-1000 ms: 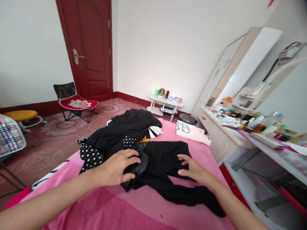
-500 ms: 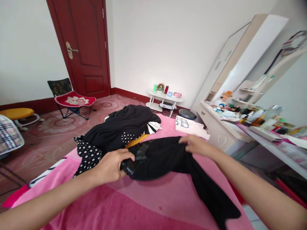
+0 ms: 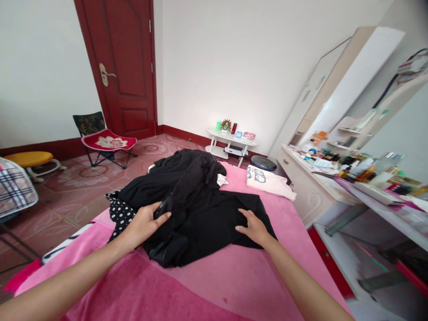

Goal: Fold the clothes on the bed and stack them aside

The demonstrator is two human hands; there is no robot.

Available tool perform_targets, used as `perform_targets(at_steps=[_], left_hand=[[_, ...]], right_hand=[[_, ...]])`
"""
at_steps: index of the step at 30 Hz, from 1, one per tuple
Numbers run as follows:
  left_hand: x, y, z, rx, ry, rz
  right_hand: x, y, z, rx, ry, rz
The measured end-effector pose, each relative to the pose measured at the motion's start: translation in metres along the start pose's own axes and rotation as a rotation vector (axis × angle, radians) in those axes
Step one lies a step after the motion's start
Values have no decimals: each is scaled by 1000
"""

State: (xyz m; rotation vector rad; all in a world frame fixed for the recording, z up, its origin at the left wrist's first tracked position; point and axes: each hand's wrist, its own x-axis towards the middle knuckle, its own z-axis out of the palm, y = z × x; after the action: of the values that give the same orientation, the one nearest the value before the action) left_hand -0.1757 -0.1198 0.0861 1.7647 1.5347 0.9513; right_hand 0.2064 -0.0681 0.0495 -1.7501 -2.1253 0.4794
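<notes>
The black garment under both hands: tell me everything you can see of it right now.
The black garment is dark, soft-looking cloth, bunched and partly folded, lying on the pink bedspread. Its near left corner looks shinier, possibly a different fabric. The left hand grips its left edge, thumb over a fold; the right hand lies flat on its right side. Its far edge runs against the pile of dark clothes behind it. What kind of garment it is cannot be told.

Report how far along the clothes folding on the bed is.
Done: one white printed garment lies folded at the far right of the pink bed. In hand: left hand grips and right hand presses flat the black garment. Left: the black pile and polka-dot piece remain unfolded.
</notes>
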Motion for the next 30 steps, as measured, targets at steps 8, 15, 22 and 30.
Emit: perform_targets(at_steps=[8,15,22,30], left_hand=[[14,-9,-51,264,163,54],[7,19,-34,615,309,519],[-6,18,37,757,-214,232],[-8,7,48,703,-260,147]], right_hand=[[-87,-20,-79,235,-514,-50],[-124,8,-92,-116,-678,96],[-47,18,-46,-295,-275,52],[-34,12,-28,-385,-356,67]])
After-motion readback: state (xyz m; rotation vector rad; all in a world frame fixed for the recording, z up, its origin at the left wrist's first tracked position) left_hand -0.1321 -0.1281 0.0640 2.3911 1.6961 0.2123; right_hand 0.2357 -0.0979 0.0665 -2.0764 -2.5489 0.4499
